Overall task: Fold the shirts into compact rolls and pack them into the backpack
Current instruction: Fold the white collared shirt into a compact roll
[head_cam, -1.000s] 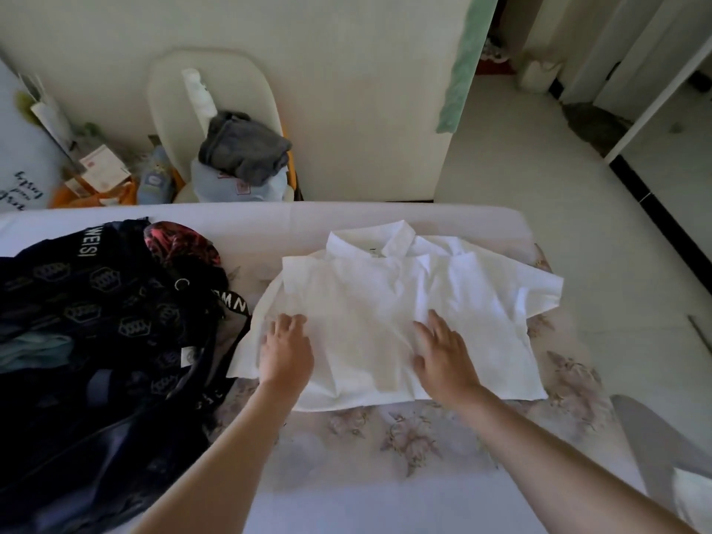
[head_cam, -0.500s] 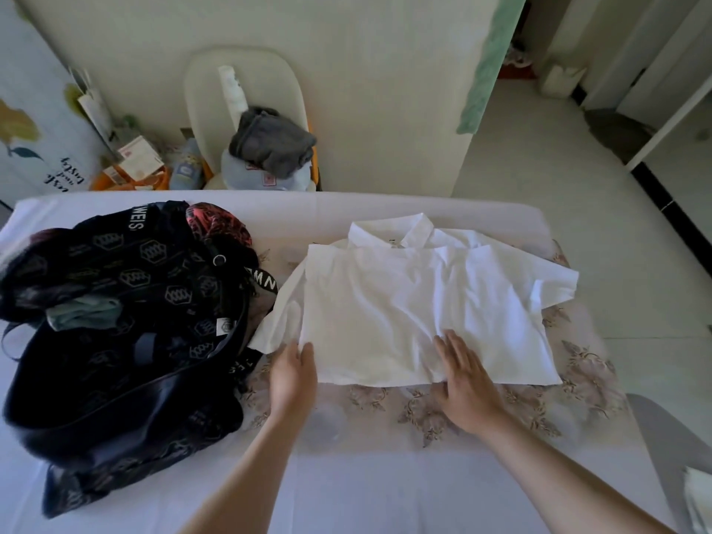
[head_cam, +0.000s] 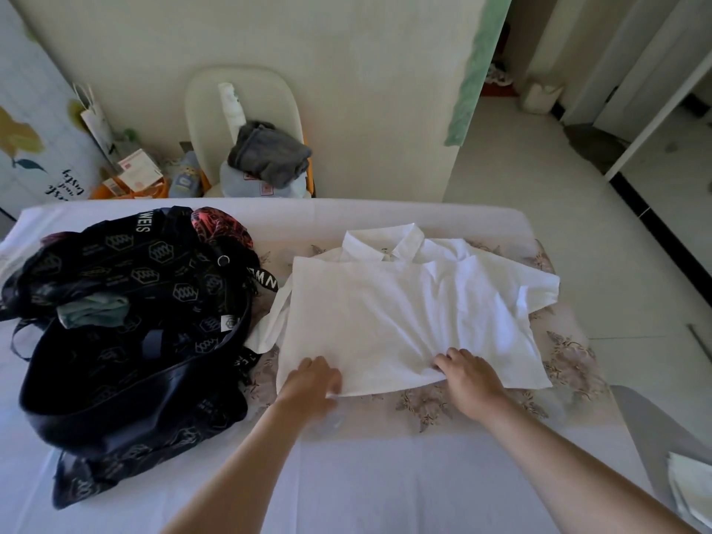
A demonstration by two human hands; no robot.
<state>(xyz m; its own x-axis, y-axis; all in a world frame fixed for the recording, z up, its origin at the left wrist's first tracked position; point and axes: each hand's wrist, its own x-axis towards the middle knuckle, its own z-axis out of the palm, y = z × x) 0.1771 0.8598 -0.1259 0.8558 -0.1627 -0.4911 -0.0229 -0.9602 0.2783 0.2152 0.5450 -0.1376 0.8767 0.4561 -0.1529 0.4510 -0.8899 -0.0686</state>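
Note:
A white collared shirt [head_cam: 400, 314] lies flat on the table, collar away from me, its left side folded in and the right sleeve sticking out. My left hand [head_cam: 312, 383] grips the shirt's near hem at the left corner. My right hand [head_cam: 468, 375] pinches the same hem further right, and the cloth wrinkles around its fingers. To the left lies a black patterned backpack [head_cam: 127, 325], mouth open, with a grey-green rolled garment [head_cam: 94, 310] inside it.
The table [head_cam: 366, 475] has a white cover and a floral lace runner [head_cam: 570, 360]. Behind it stands a pale chair [head_cam: 239, 98] with grey clothes [head_cam: 269, 156] piled on it. Boxes and bottles [head_cam: 146, 179] crowd the back left. Tiled floor lies to the right.
Both hands slid down from the middle of the shirt to its near hem and went from flat pressing to gripping the edge. The camera view shifted left, showing more of the backpack.

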